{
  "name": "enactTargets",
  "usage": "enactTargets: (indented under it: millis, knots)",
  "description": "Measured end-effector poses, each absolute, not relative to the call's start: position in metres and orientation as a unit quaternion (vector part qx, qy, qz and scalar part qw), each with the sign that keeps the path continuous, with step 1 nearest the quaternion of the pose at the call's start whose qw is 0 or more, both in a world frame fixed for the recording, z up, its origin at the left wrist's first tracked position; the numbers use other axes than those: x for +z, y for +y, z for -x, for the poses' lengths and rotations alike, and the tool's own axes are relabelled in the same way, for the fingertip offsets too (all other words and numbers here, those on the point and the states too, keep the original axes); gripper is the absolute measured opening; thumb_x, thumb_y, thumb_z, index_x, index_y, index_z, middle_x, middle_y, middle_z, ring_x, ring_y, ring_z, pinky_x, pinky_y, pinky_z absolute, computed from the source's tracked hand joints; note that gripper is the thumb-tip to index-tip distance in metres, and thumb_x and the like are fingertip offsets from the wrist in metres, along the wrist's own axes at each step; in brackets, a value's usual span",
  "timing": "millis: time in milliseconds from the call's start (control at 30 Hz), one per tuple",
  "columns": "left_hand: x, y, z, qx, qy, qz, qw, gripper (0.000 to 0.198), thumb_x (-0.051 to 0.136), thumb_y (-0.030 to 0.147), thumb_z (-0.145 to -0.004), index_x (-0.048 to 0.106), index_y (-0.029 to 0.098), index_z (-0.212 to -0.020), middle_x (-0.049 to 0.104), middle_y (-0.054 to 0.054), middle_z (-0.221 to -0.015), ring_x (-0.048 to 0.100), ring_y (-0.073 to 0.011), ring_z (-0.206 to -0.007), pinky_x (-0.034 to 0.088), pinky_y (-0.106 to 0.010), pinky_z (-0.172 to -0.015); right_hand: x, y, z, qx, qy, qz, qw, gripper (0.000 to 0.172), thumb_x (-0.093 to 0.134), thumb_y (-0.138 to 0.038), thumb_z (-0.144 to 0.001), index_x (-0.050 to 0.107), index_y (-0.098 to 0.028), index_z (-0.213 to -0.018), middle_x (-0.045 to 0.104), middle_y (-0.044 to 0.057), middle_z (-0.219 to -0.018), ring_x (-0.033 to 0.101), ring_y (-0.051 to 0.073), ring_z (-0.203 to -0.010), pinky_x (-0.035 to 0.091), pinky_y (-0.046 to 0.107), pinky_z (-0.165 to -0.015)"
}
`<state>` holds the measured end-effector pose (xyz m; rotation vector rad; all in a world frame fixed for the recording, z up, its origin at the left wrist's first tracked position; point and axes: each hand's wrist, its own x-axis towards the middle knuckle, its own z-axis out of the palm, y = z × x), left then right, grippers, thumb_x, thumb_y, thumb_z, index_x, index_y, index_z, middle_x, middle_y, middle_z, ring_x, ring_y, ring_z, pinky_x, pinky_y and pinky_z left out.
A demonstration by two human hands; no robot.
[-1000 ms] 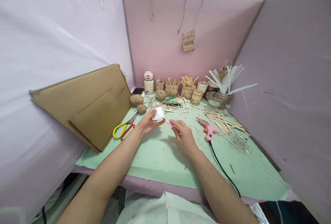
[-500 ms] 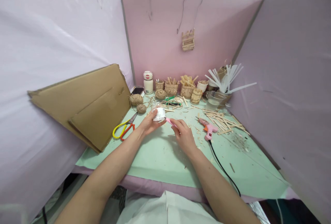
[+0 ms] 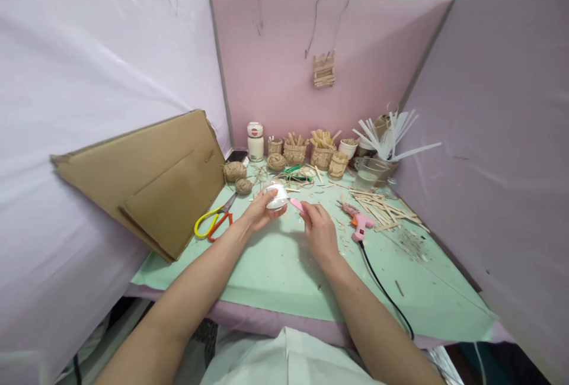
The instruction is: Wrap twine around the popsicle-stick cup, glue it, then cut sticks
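Observation:
My left hand (image 3: 263,210) is closed around a small white plastic cup (image 3: 277,196), held tilted above the middle of the table. In my right hand (image 3: 319,228) is a slim pink craft knife (image 3: 296,204), pinched between thumb and fingers. Its narrow tip points left and meets the edge of the cup, though whether it cuts in is too small to tell. Yellow-and-red-handled scissors (image 3: 214,221) lie left of my left hand. A pink glue gun (image 3: 362,225) with a black cord rests to the right of my right hand.
Twine balls (image 3: 234,171), a white jar (image 3: 255,142) and stick-filled baskets (image 3: 295,153) line the back. Wooden sticks (image 3: 382,207) are scattered at right, near a bowl of white glue sticks (image 3: 391,142). Folded cardboard (image 3: 169,172) leans at left.
My left hand has turned the white cup slightly and brought it a little to the right. My right hand and the pink knife have shifted slightly right.

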<state>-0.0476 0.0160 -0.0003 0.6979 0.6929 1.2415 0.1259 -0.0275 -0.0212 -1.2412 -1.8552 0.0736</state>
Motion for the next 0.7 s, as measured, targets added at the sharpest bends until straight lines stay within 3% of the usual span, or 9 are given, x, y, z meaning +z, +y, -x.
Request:
enactTargets:
  millis: [233, 433, 700]
  knots:
    - [0.003, 0.018, 0.048, 0.541, 0.314, -0.339, 0.703, 0.033, 0.073, 0.025, -0.07, 0.056, 0.021, -0.097, 0.063, 0.0, -0.083, 0.061, -0.0125, -0.068, 0.053, -0.031, -0.064, -0.019, -0.022, -0.136, 0.018, -0.732, 0.516, 0.444, 0.03, 0.038, -0.023, -0.092, 0.062, -0.019, -0.11, 0.061, 0.01, -0.092, 0.054, 0.024, -0.083, 0.042, 0.034, -0.073]
    - [0.007, 0.016, 0.065, 0.516, 0.293, -0.305, 0.745, 0.027, 0.067, 0.028, -0.072, 0.059, 0.014, -0.094, 0.065, -0.006, -0.082, 0.062, -0.0161, -0.072, 0.052, -0.037, -0.074, -0.001, -0.012, -0.17, -0.018, -0.623, 0.542, 0.564, 0.03, 0.042, -0.028, -0.09, 0.061, -0.019, -0.111, 0.062, 0.011, -0.096, 0.054, 0.025, -0.091, 0.041, 0.039, -0.081]
    - [0.007, 0.01, 0.063, 0.486, 0.209, -0.358, 0.769, 0.049, 0.068, 0.026, -0.07, 0.054, 0.019, -0.116, 0.065, -0.008, -0.095, 0.063, -0.0193, -0.084, 0.049, -0.037, -0.081, 0.0, -0.032, -0.122, 0.218, -0.667, 0.467, 0.539, 0.025, 0.051, -0.033, -0.084, 0.06, -0.019, -0.103, 0.065, 0.006, -0.094, 0.056, 0.018, -0.079, 0.044, 0.029, -0.07]
